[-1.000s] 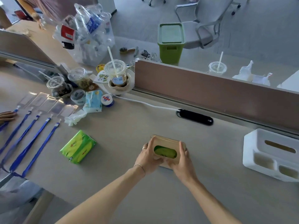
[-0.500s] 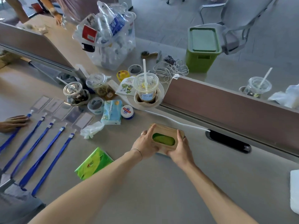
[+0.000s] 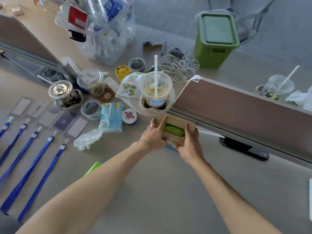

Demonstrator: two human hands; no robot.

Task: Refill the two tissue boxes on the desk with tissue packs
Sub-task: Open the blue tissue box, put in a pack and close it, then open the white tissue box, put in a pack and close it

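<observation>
A small wooden-topped tissue box (image 3: 175, 123) sits close to the desk divider, with green tissue-pack wrapping showing through its oval slot. My left hand (image 3: 154, 135) grips its left side and my right hand (image 3: 187, 143) grips its right side. Just behind the box stands an iced drink cup (image 3: 156, 92) in a holder. A second green tissue pack (image 3: 93, 167) peeks out from behind my left forearm, mostly hidden. At the far right edge only a sliver of the white tissue box (image 3: 310, 191) shows.
A blue tissue pack (image 3: 111, 116), crumpled tissue (image 3: 87, 139), tape rolls, a round tin and more drink cups crowd the desk to the left. Several blue lanyards (image 3: 32, 168) lie at the left. A brown divider (image 3: 236, 105) runs behind, with a black cable slot (image 3: 243, 148).
Both hands have carried the wooden tissue box away from me to the back of the desk, beside the drink cup and divider. The view has shifted left, so the white box is almost out of frame.
</observation>
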